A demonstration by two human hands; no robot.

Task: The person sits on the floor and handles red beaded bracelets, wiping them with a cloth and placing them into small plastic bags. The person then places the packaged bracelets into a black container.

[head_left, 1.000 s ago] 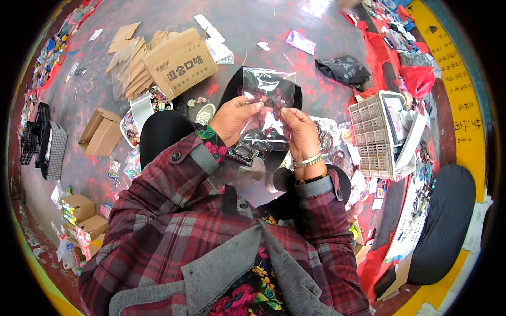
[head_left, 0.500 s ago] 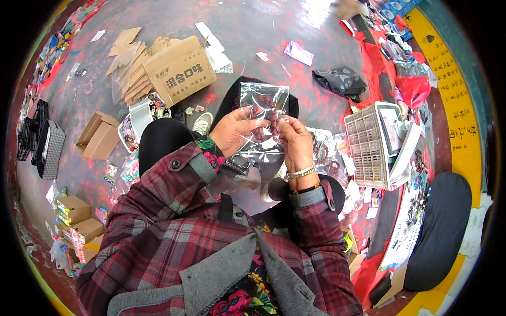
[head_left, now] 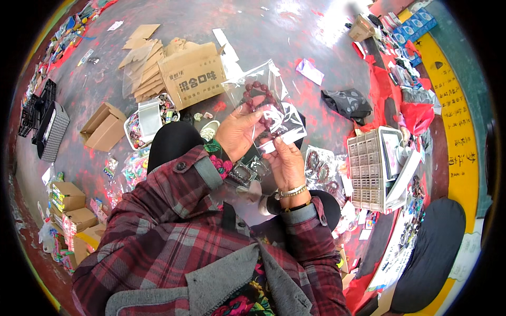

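Observation:
A clear plastic bag (head_left: pixel 284 113) with dark red beads (head_left: pixel 268 94) strung inside is held up in front of my knees. My left hand (head_left: pixel 235 132) grips its left side, thumb lying across the front and fingers behind. At the bottom corner, my right hand (head_left: pixel 288 164) pinches the plastic between thumb and fingers. Glare on the film hides part of the beads. Just below my hands lie clear-wrapped packets (head_left: pixel 243 174), and more bagged beads (head_left: pixel 319 163) rest beside my right knee.
Flattened cardboard (head_left: pixel 192 76) is stacked ahead. To the left stand an open carton (head_left: pixel 103 126) and a white basket (head_left: pixel 132 138) of small goods. A beige plastic crate (head_left: pixel 363 171) sits on the right, with a black bag (head_left: pixel 345 104) beyond it. Several small cartons (head_left: pixel 68 197) are at lower left.
The bag has tilted, its top now leaning left. My right hand has moved down to the bag's bottom corner, while my left still grips the side. The whole view has shifted slightly.

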